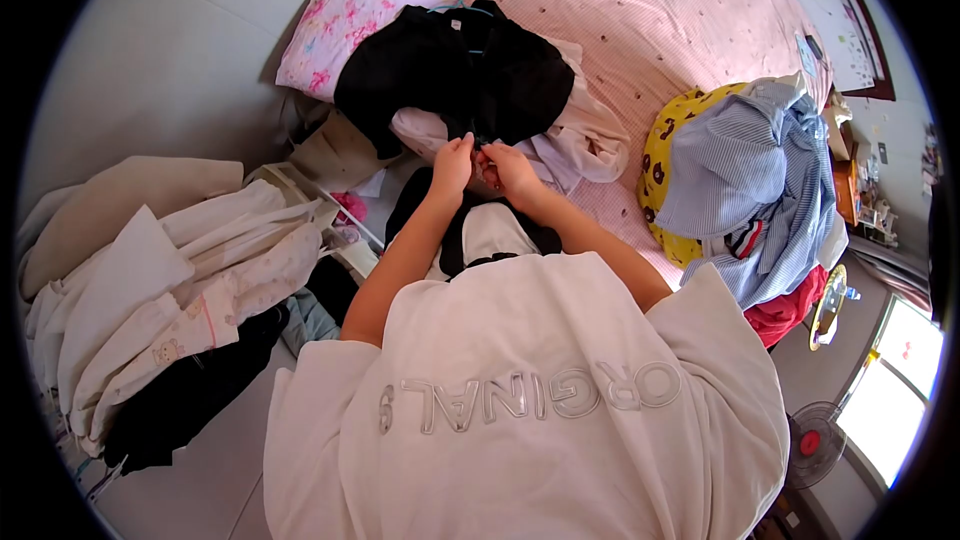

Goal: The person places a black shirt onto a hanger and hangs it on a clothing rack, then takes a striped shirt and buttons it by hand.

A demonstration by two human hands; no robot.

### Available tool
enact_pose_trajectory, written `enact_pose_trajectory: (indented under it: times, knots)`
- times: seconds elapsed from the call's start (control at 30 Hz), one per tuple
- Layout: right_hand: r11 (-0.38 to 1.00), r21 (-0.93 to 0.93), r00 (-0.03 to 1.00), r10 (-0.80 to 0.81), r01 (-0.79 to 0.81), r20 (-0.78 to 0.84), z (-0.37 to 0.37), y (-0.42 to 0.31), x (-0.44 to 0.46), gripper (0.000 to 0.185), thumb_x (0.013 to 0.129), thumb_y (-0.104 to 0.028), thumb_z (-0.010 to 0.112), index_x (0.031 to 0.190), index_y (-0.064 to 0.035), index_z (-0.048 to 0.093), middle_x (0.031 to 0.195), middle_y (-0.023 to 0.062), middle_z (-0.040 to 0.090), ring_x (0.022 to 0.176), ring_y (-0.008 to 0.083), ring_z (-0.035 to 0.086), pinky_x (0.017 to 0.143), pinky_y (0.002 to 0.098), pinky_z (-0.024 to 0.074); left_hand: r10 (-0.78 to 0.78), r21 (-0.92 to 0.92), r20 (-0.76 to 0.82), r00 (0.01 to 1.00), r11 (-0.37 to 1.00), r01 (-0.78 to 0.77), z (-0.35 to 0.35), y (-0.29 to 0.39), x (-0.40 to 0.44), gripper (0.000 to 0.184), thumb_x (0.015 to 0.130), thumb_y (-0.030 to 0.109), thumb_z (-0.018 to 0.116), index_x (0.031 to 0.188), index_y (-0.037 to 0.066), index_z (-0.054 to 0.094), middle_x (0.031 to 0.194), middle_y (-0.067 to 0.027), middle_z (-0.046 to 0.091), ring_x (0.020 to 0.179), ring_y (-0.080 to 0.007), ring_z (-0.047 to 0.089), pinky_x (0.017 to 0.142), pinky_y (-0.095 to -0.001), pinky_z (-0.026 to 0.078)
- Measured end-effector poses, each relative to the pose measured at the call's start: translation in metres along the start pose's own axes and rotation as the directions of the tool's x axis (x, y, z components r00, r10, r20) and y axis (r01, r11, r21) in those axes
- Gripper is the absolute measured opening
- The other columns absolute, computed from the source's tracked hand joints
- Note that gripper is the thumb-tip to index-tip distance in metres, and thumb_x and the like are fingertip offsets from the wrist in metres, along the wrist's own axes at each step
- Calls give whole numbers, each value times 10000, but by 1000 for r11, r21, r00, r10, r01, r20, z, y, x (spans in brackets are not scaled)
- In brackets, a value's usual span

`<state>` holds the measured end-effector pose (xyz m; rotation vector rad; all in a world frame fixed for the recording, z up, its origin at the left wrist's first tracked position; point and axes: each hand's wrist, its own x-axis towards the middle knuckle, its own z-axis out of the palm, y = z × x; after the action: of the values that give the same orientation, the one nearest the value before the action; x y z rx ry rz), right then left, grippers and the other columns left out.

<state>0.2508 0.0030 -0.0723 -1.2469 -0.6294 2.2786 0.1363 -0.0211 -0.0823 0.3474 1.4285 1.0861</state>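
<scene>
A black top (430, 70) lies spread over the near edge of the bed, with a blue-green hanger (450, 2) showing at its neck. A small pale label is visible inside the collar. At the garment's lower front edge, my left hand (453, 168) pinches the dark cloth. Right beside it, my right hand (510, 172) has its fingers closed on the same edge, the two hands nearly touching. Whatever fastening may be between my fingertips is too small to make out. Pale pink and white clothes (590, 145) lie beneath and to the right of the black top.
A floral pillow (325, 30) rests behind the top on the pink bed sheet (640, 0). Blue striped clothes (730, 160) are heaped over a yellow patterned item (655, 165) at right. Hanging pale clothes (150, 290) fill the left side. A fan (815, 443) stands at lower right.
</scene>
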Motion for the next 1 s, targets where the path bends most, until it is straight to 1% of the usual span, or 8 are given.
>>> enact_pose_trajectory:
  times: [0.43, 0.47, 0.53, 0.57, 0.63, 0.73, 0.87, 1.0]
  knots:
    - [998, -41, 998, -55, 56, 33, 0, 4, -5, 157, 839, -163, 447, 719, -68, 481, 547, -28, 392, 458, 72, 364, 426, 207, 283, -72, -66, 154, 985, 994, 83, -10, -2, -12, 256, 852, 214, 455, 631, 86, 479, 514, 47, 407, 383, -52, 340, 352, -207, 237]
    - [952, -297, 997, -77, 81, 24, -1, 1, -3, 141, 828, -160, 465, 731, -61, 492, 561, -14, 414, 477, 85, 394, 438, 213, 304, -91, -92, 147, 985, 990, 105, -12, -4, -12, 255, 852, 218, 452, 630, 93, 467, 505, 50, 391, 373, -49, 327, 343, -206, 225]
    - [675, -731, 991, -128, 106, 26, -2, -9, 0, 120, 805, -154, 501, 756, -46, 514, 588, 14, 459, 514, 110, 452, 461, 225, 348, -129, -141, 136, 982, 979, 148, -14, 0, -20, 254, 852, 226, 446, 628, 106, 444, 487, 56, 358, 352, -44, 303, 325, -204, 202]
    - [491, -835, 936, -342, 247, 76, -3, -11, -3, 105, 787, -139, 519, 766, -37, 531, 618, 35, 484, 550, 133, 480, 488, 237, 372, -118, -116, 122, 985, 984, 132, -16, 4, -23, 254, 851, 228, 445, 628, 109, 437, 483, 57, 352, 354, -42, 304, 326, -201, 200]
    - [17, -925, 697, -663, 379, 273, 2, -17, -17, 98, 752, -109, 555, 788, -19, 566, 678, 76, 533, 621, 180, 535, 541, 263, 420, -97, -66, 98, 990, 992, 104, -19, 11, -29, 254, 850, 231, 442, 626, 114, 423, 475, 60, 339, 357, -38, 308, 328, -196, 198]
    - [159, -711, 645, -585, 685, 491, 15, -30, -23, 148, 685, -99, 592, 811, -21, 599, 774, 118, 577, 725, 292, 554, 628, 347, 448, -118, 12, 179, 977, 993, 118, -24, 19, -37, 275, 843, 251, 442, 601, 134, 382, 473, 55, 328, 352, -49, 280, 330, -205, 190]
    - [87, -707, 653, -477, 701, 588, 5, -25, -7, 264, 681, -85, 601, 934, -18, 576, 792, 129, 579, 719, 266, 566, 635, 321, 450, -192, -24, 220, 956, 979, 202, -38, 12, -37, 289, 839, 271, 455, 600, 131, 376, 470, 52, 319, 361, -60, 293, 344, -213, 198]
    - [396, -704, 804, -366, 590, 468, 9, -18, -10, 327, 688, -108, 631, 986, -2, 549, 805, 109, 575, 677, 184, 551, 621, 279, 444, -184, -111, 221, 958, 971, 212, -44, 17, -44, 297, 843, 274, 452, 596, 124, 381, 471, 47, 324, 360, -62, 307, 350, -210, 215]
